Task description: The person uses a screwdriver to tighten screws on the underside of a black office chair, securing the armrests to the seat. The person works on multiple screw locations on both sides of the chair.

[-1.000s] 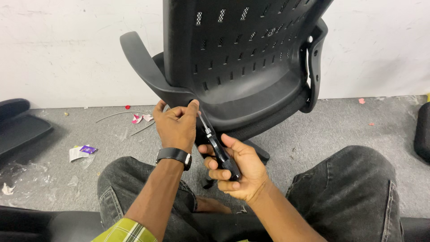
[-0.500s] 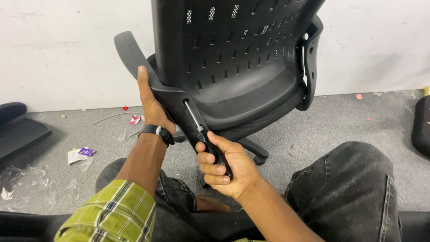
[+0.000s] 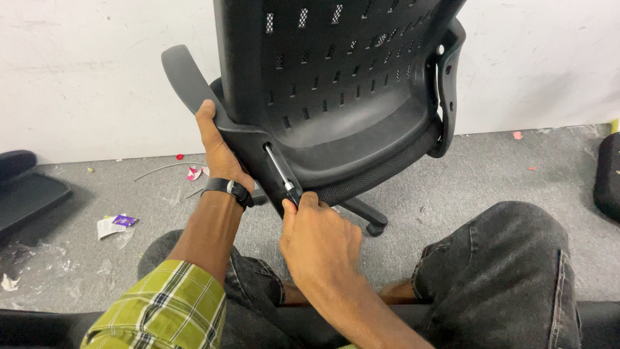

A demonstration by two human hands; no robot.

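Grey floor [image 3: 465,174]: left hand [image 3: 219,152] grips chair armrest [image 3: 194,84]; right hand [image 3: 320,239] clenches screwdriver [image 3: 279,169], 11 o'clock. Tip could slip if chair [image 3: 342,84] rolls.

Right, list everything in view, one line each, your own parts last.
black plastic office chair: one, black, centre against the white wall
metal-shafted screwdriver: one, silver and black, at the chair's left armrest bracket
grey carpet floor: one, grey, underneath
paper scraps: several, white, purple and red, floor at left
black wristband: one, left wrist
left hand: on the armrest
right hand: grip closed on the screwdriver
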